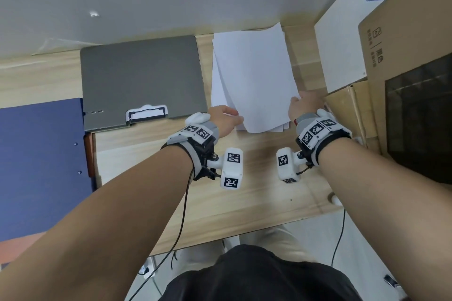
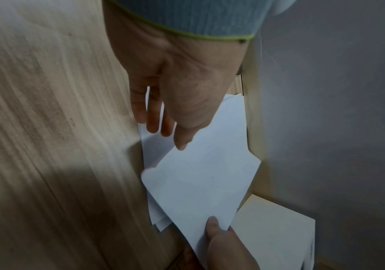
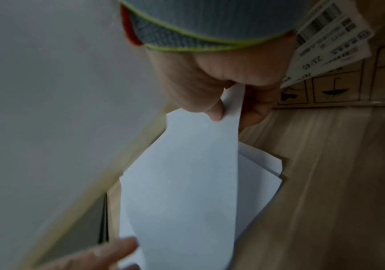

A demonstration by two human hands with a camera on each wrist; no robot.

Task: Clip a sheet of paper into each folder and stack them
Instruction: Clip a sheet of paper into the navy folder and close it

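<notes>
The right hand [image 1: 304, 105] is pinching the top sheet of paper [image 1: 256, 76] at its near right corner, thumb on the upper face and fingers [image 3: 256, 107] curled beneath, and that corner is lifting off the paper stack [image 1: 220, 90]. The left hand [image 1: 223, 117] is resting at the sheet's near left edge with its fingers [image 2: 154, 117] straight and slightly apart, tips touching the paper and gripping nothing.

The stack is lying on the wooden counter [image 1: 256, 190] at about 12 o'clock from the person, its lower sheets fanning out unevenly under the raised one. At roughly 10 o'clock, just beside the stack, a grey folder [image 1: 141, 76] is lying flat with its white clip [image 1: 146, 112] on the near edge. A blue folder [image 1: 41, 166] is sitting at 9 o'clock, its corner touching the grey one. Cardboard boxes [image 1: 403, 56] are standing at 2 o'clock, close to the right hand, with a white box [image 1: 342, 39] behind them.
</notes>
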